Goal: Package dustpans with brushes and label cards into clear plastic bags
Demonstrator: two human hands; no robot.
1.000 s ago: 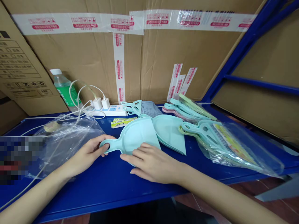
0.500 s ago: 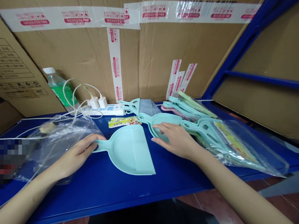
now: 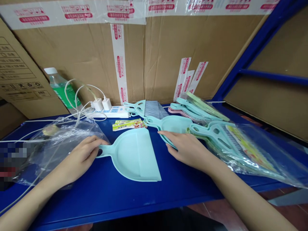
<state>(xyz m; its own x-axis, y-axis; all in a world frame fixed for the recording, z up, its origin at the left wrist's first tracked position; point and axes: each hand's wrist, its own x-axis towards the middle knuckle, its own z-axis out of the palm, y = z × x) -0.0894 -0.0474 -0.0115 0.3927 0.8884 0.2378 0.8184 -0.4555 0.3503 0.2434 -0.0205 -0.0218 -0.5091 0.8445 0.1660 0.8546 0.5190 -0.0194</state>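
Note:
My left hand (image 3: 83, 157) grips the handle of a mint-green dustpan (image 3: 130, 157), which lies face up on the blue table (image 3: 149, 199). My right hand (image 3: 186, 149) pinches the near rim of a second mint dustpan (image 3: 164, 138). Above that one rests another mint dustpan (image 3: 175, 123), overlapping it. Behind them lie mint hand brushes (image 3: 154, 108) with grey bristles. Printed yellow cards (image 3: 127, 125) sit between the brushes and the dustpan at my left hand.
Bagged dustpan and brush sets (image 3: 226, 144) are piled on the right. Crumpled clear plastic bags (image 3: 69, 138) lie at left. Behind stand a power strip (image 3: 117, 111) with white cables and a green-labelled bottle (image 3: 64, 91), against a cardboard wall (image 3: 91, 57).
My right hand has moved from over the stacked dustpans onto the lower one's rim, drawing it slightly out from under the upper one. My left hand keeps its grip.

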